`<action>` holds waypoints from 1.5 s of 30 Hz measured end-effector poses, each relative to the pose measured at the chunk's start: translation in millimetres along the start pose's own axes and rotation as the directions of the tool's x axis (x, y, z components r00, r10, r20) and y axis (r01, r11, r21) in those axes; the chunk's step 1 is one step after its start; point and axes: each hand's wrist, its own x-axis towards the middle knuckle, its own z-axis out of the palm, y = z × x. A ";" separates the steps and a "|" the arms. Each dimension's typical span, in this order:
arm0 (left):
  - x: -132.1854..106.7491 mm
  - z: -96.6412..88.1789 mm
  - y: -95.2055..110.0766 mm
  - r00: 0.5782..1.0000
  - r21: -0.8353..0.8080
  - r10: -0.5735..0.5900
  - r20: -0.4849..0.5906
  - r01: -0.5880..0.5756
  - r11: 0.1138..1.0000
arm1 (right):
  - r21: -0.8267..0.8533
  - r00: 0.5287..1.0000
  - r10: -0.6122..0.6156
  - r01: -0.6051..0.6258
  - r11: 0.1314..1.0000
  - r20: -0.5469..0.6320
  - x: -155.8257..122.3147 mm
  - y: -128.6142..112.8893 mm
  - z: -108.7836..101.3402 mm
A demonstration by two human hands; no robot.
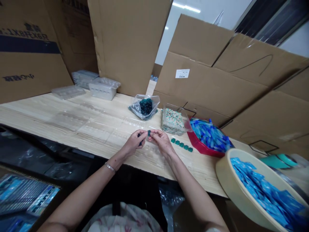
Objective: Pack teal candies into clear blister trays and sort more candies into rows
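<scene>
My left hand [137,140] and my right hand [161,140] meet over the front of the table. A small dark green piece [149,132] is pinched between the fingertips of both hands. More dark green pieces [140,141] show in the curled fingers of my left hand; how many is hidden. To the right of my right hand, several flat green pieces [182,145] lie in a slanting row. Behind the hands, a clear plastic bag [154,102] stands open with a heap of dark green pieces [146,106] in it. Clear moulded plastic trays [96,129] lie flat under and left of my hands.
A clear tub [171,130] of small pale and green pieces stands beside a red basin [196,141] of blue items. A cream basin [224,174] holds blue packets. Clear plastic containers [102,90] sit at the back left. Cardboard boxes [125,42] wall the back.
</scene>
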 end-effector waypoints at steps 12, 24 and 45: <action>6.0 -2.1 -0.1 0.972 0.522 0.221 -0.078 -0.149 0.840 | -0.081 0.998 -0.068 0.068 0.994 0.005 -0.1 -5.0 -1.4; 8.1 2.2 10.5 0.931 0.736 0.362 0.056 -0.283 0.614 | -0.230 0.987 -0.157 0.142 0.963 -0.046 1.8 -11.5 -1.3; 11.0 -0.9 19.3 0.865 0.819 0.464 0.190 -0.400 0.412 | -0.651 0.919 -0.392 0.318 0.689 0.034 -5.6 -16.1 1.8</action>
